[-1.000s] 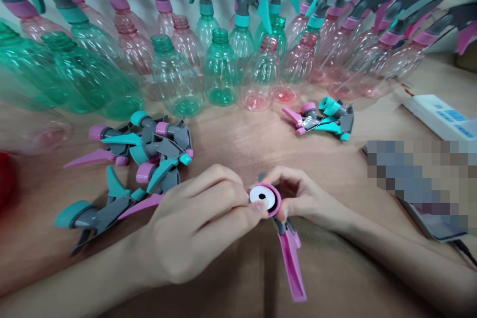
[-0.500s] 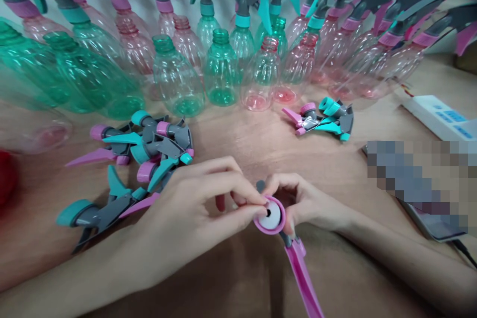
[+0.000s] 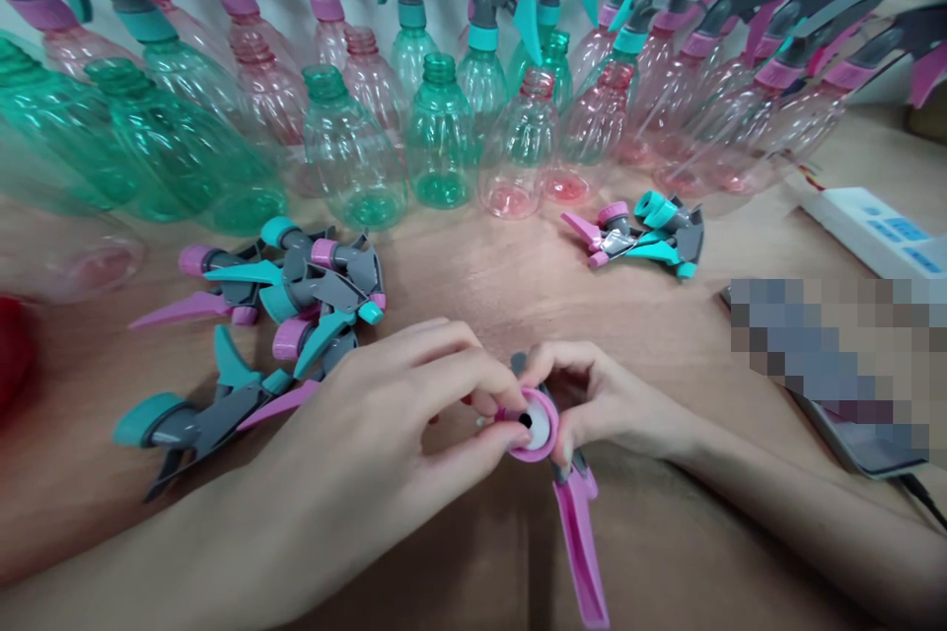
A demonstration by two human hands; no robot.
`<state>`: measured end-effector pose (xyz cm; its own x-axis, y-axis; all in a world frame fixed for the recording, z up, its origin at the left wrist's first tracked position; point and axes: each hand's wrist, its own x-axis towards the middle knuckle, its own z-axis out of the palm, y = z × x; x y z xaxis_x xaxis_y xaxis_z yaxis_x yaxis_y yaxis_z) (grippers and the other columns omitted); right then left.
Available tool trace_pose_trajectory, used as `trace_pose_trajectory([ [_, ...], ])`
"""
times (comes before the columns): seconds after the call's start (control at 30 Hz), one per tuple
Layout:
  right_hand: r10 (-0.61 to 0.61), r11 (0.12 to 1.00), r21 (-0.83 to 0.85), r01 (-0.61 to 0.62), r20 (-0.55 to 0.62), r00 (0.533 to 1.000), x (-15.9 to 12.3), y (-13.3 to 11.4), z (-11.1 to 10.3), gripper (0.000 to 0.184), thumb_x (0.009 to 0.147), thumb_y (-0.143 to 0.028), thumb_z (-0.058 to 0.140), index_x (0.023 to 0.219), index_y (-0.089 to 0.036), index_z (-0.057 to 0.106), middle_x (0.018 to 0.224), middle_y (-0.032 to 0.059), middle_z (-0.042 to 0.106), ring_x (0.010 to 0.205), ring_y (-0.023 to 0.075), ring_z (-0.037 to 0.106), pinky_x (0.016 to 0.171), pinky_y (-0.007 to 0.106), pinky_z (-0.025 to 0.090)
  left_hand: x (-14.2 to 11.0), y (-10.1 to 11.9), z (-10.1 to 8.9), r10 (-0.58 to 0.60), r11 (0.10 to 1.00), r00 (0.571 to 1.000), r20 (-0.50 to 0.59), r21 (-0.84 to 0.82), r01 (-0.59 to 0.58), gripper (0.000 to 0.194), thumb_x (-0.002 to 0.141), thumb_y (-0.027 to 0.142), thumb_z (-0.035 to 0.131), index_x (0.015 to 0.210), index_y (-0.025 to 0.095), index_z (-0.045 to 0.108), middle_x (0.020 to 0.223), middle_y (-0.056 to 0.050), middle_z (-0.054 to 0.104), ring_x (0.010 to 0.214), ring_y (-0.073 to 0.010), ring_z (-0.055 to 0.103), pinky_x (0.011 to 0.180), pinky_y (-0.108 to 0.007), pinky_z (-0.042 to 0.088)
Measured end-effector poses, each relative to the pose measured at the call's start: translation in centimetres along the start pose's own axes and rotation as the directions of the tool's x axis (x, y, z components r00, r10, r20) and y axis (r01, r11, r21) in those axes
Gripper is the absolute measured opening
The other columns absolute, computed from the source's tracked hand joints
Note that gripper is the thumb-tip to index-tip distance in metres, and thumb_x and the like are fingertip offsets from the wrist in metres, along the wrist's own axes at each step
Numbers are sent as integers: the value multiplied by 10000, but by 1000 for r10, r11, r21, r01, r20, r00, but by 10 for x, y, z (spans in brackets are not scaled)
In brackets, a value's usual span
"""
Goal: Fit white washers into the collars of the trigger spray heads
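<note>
A grey-and-pink trigger spray head [image 3: 581, 542] is held over the table, its open pink collar facing me and its pink trigger hanging down. My right hand [image 3: 603, 399] grips it from the right, thumb and fingers closed around the neck. From the left, the thumb and index finger of my left hand [image 3: 403, 409] pinch at the collar's near rim. Inside the collar sits a white disc [image 3: 540, 426] with a dark hole, close to the left fingertips. Whether those fingers hold a small separate part is hidden.
Left of my hands lies a pile of loose spray heads [image 3: 303, 281]; a smaller pile [image 3: 643, 237] is at right. Green and pink bottles [image 3: 440, 148] line the back, several wearing spray heads. A white power strip [image 3: 873, 227] and a phone [image 3: 850, 414] lie at right.
The spray head has tilted a little, its trigger swinging left to hang more upright. The collar has shifted slightly left, and my left fingers have stayed at its rim.
</note>
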<state>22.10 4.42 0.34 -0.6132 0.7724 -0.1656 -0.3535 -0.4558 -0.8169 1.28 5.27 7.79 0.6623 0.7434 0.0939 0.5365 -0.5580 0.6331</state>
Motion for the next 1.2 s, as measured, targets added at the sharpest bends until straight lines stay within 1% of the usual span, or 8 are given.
trace_pose_trajectory([
  [0.2, -22, 999, 23, 22, 8, 1000, 1, 2, 3, 312, 616, -34, 818, 845, -208, 697, 828, -58, 712, 712, 31, 653, 640, 104, 509, -1, 2, 3, 78, 992, 995, -55, 103, -72, 87, 842, 169, 581, 845, 223, 649, 807, 34, 607, 725, -114, 581, 620, -227, 412],
  [0.37, -52, 999, -4, 52, -5, 999, 1, 3, 5, 294, 612, -38, 821, 824, -202, 699, 848, -49, 706, 763, 45, 654, 678, 121, 519, -2, 4, 8, 11, 986, 997, -80, 168, 2, 139, 814, 180, 573, 680, 197, 607, 682, 24, 583, 642, -141, 548, 535, -251, 369],
  [0.6, -68, 998, -3, 68, 2, 998, 1, 3, 7, 310, 618, -2, 802, 821, -210, 693, 864, -54, 708, 800, 48, 668, 701, 122, 530, -10, 6, 13, -21, 969, 994, -106, 242, 46, 97, 820, 197, 560, 743, 195, 619, 720, 7, 617, 630, -155, 574, 519, -257, 393],
  [0.77, -63, 997, -39, 63, -17, 998, -1, 5, 7, 310, 612, -23, 812, 827, -202, 679, 888, -28, 713, 864, 82, 678, 764, 175, 545, -13, 7, 12, -110, 980, 994, -10, 163, 110, 99, 797, 142, 566, 721, 194, 602, 673, 41, 605, 548, -111, 540, 491, -226, 362],
  [0.83, -61, 996, -61, 60, -19, 998, -2, 5, 7, 305, 614, -50, 820, 834, -202, 674, 909, -12, 712, 896, 105, 679, 783, 209, 554, -13, 6, 12, -96, 988, 995, 19, 127, 93, 97, 808, 139, 567, 741, 197, 606, 698, 43, 614, 555, -105, 541, 494, -221, 359],
  [1.0, -69, 994, -91, 66, -19, 997, -2, 5, 8, 291, 615, -81, 828, 820, -210, 667, 870, -24, 694, 855, 112, 680, 775, 229, 568, -10, 4, 14, 12, 999, 1000, -13, 45, -11, 110, 857, 154, 545, 843, 226, 628, 738, 55, 618, 611, -96, 568, 539, -211, 382],
  [1.1, -88, 992, -95, 82, -63, 994, -1, 5, 9, 289, 610, -104, 834, 809, -209, 654, 853, -25, 686, 821, 122, 684, 692, 223, 580, -5, 3, 15, -27, 999, 997, -67, 34, 29, 79, 844, 172, 580, 838, 223, 640, 721, 58, 608, 581, -80, 551, 522, -204, 367],
  [1.2, -104, 991, -91, 96, -86, 991, -1, 5, 9, 293, 617, -93, 828, 818, -213, 651, 919, -14, 702, 865, 125, 687, 712, 224, 575, -4, 4, 15, -111, 988, 988, -112, 98, 122, 97, 815, 205, 613, 719, 202, 622, 645, 54, 575, 529, -87, 513, 479, -216, 326],
])
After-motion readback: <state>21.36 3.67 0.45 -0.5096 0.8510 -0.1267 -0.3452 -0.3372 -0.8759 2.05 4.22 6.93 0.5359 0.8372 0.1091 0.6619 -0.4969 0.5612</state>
